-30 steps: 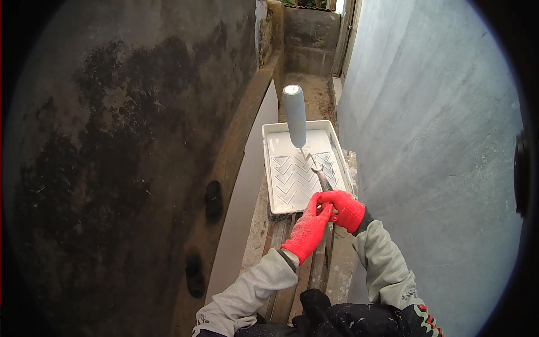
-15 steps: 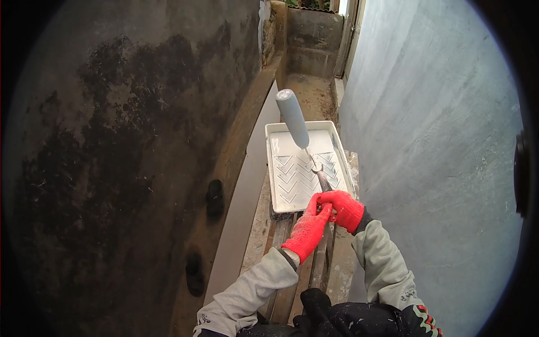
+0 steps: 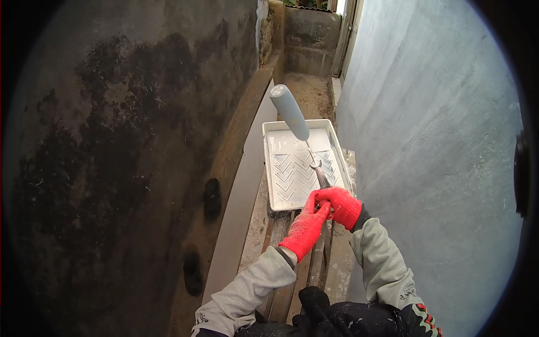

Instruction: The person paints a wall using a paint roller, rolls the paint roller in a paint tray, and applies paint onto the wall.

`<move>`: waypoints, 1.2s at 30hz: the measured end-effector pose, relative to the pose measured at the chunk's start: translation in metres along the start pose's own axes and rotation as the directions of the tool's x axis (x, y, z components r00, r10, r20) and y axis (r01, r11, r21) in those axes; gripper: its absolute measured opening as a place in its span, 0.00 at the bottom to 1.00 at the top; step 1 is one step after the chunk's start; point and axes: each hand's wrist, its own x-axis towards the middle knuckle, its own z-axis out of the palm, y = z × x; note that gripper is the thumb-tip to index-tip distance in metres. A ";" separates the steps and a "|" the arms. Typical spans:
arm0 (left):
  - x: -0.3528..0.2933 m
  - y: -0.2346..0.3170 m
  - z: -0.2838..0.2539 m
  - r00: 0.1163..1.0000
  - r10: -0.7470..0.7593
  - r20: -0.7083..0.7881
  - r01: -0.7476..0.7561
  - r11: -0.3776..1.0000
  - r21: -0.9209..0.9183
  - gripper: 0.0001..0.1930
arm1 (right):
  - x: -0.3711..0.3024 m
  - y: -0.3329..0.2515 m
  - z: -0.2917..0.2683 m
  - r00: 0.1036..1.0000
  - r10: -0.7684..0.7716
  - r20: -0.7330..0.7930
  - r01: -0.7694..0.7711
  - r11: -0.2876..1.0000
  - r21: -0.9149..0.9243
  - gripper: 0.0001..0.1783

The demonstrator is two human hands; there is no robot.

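A paint roller (image 3: 291, 113) with a pale grey-blue sleeve rises over a white ridged paint tray (image 3: 268, 168). Its dark handle points back toward me. My right hand (image 3: 342, 208), in a red glove, is closed round the handle near the tray's front edge. Against it is my left hand (image 3: 305, 231), also red-gloved, its fingers closed at the handle's lower end; the hands partly hide the grip. White paint lies in the tray's far end and wets the ridges. The sleeve appears raised above the tray, apart from the paint.
The tray rests on a paint-spattered wooden bench (image 3: 255, 236). Close on the right stands a pale blue-grey wall (image 3: 432, 140). A grey panel (image 3: 236, 224) runs along the left, with two dark sandals (image 3: 212, 199) beyond it and a dark stained wall (image 3: 123, 146) further left.
The roller's sleeve has tipped slightly to the left. Both hands keep their hold on the handle, and the whole view has shifted a little.
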 end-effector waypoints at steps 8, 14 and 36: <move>0.005 -0.013 -0.003 0.999 0.036 -0.026 -0.035 0.998 0.060 0.23 | -0.003 0.008 0.003 0.992 0.096 0.085 -0.110 0.975 0.191 0.11; 0.009 -0.008 -0.002 0.999 0.045 -0.004 -0.045 0.997 0.067 0.21 | 0.005 0.015 -0.001 0.957 0.251 0.145 -0.290 0.834 0.470 0.13; 0.004 0.005 0.001 0.998 -0.002 0.069 -0.006 0.994 0.110 0.27 | -0.009 -0.010 -0.012 1.000 0.008 0.016 -0.006 0.993 -0.117 0.10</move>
